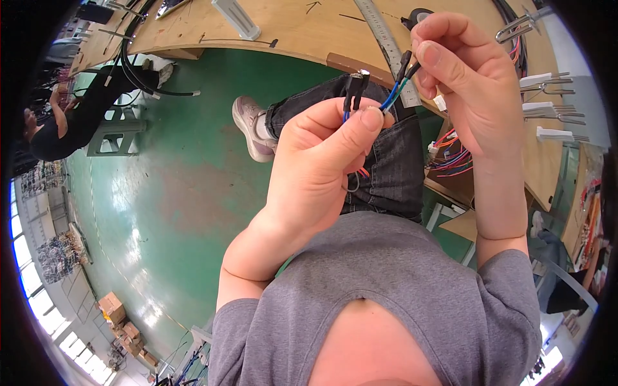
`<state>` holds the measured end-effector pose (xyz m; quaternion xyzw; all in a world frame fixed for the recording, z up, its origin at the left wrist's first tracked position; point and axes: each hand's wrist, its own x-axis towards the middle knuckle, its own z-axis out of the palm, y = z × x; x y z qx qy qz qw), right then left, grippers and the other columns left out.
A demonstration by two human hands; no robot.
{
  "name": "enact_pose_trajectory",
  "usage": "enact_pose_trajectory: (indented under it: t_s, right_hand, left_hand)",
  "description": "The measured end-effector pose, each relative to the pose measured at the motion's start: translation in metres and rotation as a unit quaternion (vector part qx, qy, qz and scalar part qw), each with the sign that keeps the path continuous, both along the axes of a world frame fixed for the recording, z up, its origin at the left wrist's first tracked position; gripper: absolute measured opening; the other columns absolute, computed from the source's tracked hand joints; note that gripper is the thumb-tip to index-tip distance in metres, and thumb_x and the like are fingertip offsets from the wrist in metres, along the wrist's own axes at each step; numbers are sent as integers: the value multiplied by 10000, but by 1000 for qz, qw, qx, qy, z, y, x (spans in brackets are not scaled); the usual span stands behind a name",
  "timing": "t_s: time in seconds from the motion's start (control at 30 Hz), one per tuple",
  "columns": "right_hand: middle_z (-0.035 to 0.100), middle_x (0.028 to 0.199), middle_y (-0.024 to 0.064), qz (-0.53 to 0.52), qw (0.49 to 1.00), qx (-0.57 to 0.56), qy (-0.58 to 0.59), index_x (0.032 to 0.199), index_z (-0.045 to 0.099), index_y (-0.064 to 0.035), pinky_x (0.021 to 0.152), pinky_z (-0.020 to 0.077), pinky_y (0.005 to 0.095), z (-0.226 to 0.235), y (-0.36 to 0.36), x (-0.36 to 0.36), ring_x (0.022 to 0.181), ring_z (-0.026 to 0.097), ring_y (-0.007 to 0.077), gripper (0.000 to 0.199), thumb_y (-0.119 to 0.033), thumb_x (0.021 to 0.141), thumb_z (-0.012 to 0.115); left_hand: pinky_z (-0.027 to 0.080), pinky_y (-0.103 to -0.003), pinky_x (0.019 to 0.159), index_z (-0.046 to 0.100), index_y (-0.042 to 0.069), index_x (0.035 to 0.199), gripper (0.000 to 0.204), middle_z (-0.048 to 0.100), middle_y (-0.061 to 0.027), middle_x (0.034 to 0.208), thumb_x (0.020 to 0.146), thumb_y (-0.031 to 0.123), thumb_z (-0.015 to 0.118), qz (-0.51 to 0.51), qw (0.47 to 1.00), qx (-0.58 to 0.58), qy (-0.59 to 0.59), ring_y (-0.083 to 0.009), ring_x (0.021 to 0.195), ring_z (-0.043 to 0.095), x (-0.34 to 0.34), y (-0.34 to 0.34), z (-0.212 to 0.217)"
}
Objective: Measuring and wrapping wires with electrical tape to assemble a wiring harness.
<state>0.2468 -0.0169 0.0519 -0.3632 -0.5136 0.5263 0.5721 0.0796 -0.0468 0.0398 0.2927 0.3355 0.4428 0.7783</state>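
My left hand (315,157) is closed in a pinch around a small bundle of thin wires (391,96), blue and green ones among them. Black-sleeved ends (355,89) with a shiny metal tip rise above its thumb and finger. Red, orange and grey strands (362,174) show below the palm. To the right, my right hand (467,83) has its thumb and forefinger pinched at a black-sleeved wire end (412,69) from the same bundle. A second black sleeve (403,64) stands just beside that one. The exact grip point is partly covered by the fingertips.
A wooden workbench (302,42) spans the far side, carrying a steel ruler (378,32) and a white plastic post (238,19). Metal prongs (553,114) stick out at right, near a coloured wire bundle (454,157). Another person (77,119) sits far left by a stool (116,135).
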Motion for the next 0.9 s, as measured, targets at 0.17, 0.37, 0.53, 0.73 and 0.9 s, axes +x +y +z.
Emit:
enact_pose_trajectory:
  t_s: [0.17, 0.37, 0.53, 0.73, 0.9]
  right_hand:
    - [552, 816, 50, 36, 994, -97, 40, 974, 526, -2, 492, 388, 169, 1, -2, -7, 560, 485, 47, 234, -146, 793, 553]
    - [555, 749, 66, 66, 994, -81, 26, 920, 535, 0, 428, 379, 160, -2, -3, -5, 512, 490, 51, 203, -153, 790, 560]
    - [554, 738, 67, 58, 998, -36, -3, 863, 531, -3, 420, 375, 164, 2, -5, -4, 509, 488, 56, 150, -127, 785, 563]
    - [547, 762, 51, 74, 995, -54, 35, 963, 526, 13, 471, 379, 163, -2, -6, -9, 572, 491, 52, 267, -140, 755, 595]
    - [537, 853, 57, 121, 984, -131, 15, 1016, 533, 12, 632, 422, 214, -10, -15, -13, 720, 519, 98, 354, -92, 693, 632]
  left_hand:
    - [254, -156, 457, 567, 25, 851, 146, 498, 21, 656, 784, 155, 566, -6, 1000, -1, -14, -16, 504, 322, -2, 0, -3]
    - [271, -142, 455, 579, 37, 835, 145, 553, 25, 701, 775, 169, 587, -15, 1000, 9, -11, -2, 516, 355, -4, 1, -4]
    - [189, -176, 422, 554, -7, 822, 144, 351, 64, 546, 796, 133, 544, 20, 999, 25, 30, -22, 459, 246, -1, 0, -1]
    - [257, -140, 444, 578, 42, 827, 140, 539, 37, 683, 777, 173, 585, -13, 1000, 1, -22, 1, 499, 339, -6, 2, -4]
    - [235, -149, 441, 580, 63, 813, 112, 490, 67, 633, 780, 170, 580, -22, 999, -23, -43, -2, 487, 314, -7, 2, -2]
